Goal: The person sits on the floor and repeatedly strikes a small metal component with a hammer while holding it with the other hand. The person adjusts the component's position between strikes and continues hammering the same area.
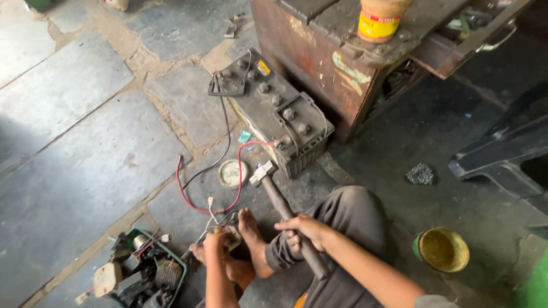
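While a small round part [230, 237] is being pinned to the stone floor [85, 171] by the closed left hand [214, 240] beside the bare feet [248, 228], a hammer [285, 214] is being gripped mid-handle by the closed right hand [302, 231], its head raised, seemingly for striking.

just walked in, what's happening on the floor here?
A person sits on the stone floor. The right hand grips a hammer by its handle, head raised near a car battery. The left hand presses a small round part down by the bare feet; what that part is cannot be made out. Red and black wires run from the battery toward it. A tray of dismantled parts sits beside the left hand.
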{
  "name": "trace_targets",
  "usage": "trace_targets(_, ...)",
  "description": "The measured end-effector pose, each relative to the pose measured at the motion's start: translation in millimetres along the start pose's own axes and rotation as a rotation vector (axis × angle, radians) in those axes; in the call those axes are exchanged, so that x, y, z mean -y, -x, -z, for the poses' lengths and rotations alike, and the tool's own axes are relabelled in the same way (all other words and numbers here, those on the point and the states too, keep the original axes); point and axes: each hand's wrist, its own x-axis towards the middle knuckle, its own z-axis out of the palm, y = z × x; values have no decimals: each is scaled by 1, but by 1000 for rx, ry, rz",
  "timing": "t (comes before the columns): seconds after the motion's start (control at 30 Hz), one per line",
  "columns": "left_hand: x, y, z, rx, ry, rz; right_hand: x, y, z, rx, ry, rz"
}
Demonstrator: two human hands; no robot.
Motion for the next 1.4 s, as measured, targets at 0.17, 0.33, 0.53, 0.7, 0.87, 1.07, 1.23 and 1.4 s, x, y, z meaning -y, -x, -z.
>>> trace_targets(0.17, 0, -7, -6, 34, -177, -40, -6, -5, -3, -52, 58, -2)
trace_targets(0.33, 16, -5, -21, 112, -397, -202, -11, -7, -11, -75, 139, 8)
trace_targets(0.53, 44, 10, -39, 726, 1310, -623, -17, -8, -15, -43, 146, -62)
trace_targets(0.7, 57, 11, -41, 40, -10, -447, -20, -1, -20, -89, 188, -19)
trace_targets(0.87, 60, 7, -41, -20, -366, -327, -22, 21, -28, -152, 290, 6)
trace_targets(1.07, 57, 8, -45, -116, -491, -397, -26, 39, -34, -115, 269, -25)
trace_targets(1.23, 49, 14, -50, -113, -511, -424, -24, 33, -33, -132, 359, 29)
trace_targets(1.4, 44, 36, -53, -105, -536, -413, -21, 21, -28, -210, 564, 49)
